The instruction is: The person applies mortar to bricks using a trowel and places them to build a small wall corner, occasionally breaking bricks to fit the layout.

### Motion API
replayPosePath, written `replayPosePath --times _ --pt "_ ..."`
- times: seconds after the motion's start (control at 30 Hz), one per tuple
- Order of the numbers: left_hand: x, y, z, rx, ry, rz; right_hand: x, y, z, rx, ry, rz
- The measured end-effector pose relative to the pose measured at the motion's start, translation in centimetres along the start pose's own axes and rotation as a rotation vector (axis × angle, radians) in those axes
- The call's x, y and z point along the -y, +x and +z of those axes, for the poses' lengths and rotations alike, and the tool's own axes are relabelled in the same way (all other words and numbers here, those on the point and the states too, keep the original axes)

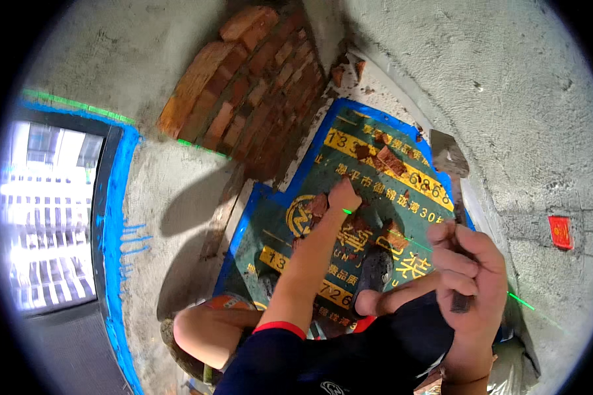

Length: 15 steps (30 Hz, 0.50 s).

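Observation:
My left hand (pixel 344 195) reaches forward and low over the green floor sheet (pixel 295 179), its fingers curled in. What they hold, if anything, is hidden. A broken brick piece (pixel 318 205) lies just left of it, and more reddish brick fragments (pixel 390 160) are scattered ahead. Raised at the right, my right hand (pixel 471 276) is closed round a dark-handled tool (pixel 460 302); the handle's end shows below the fingers. A flat grey piece (pixel 448 154) appears beyond that hand; I cannot tell whether it belongs to the tool.
A partly built brick wall (pixel 257 85) stands at the upper left, its edge stepped. Rough grey plastered walls (pixel 540 99) enclose the corner. Blue paint edges the bright window (pixel 53 217) at left. A small red packet (pixel 560 232) sits on the right wall.

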State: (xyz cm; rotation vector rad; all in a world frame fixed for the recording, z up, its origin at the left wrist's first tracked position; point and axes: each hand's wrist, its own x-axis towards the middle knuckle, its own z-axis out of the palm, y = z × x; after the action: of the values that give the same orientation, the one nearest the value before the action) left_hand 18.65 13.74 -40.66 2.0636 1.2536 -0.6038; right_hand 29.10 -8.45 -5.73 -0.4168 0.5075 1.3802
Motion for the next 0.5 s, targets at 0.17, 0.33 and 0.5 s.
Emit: replayPosePath --times 0.17,0.33,0.5 --pt "4.7 -4.1 -6.9 0.059 -0.659 0.209 1.7 -0.6 -0.5 0.007 0.137 -0.073" --pt "5.9 -9.9 -15.5 -0.076 -0.939 0.336 1.3 -0.1 -1.5 0.064 -0.022 -0.111" --pt "-2.1 -16.0 -28.4 -0.341 -0.935 0.415 -0.4 -0.6 -1.9 0.002 -0.024 -0.054"
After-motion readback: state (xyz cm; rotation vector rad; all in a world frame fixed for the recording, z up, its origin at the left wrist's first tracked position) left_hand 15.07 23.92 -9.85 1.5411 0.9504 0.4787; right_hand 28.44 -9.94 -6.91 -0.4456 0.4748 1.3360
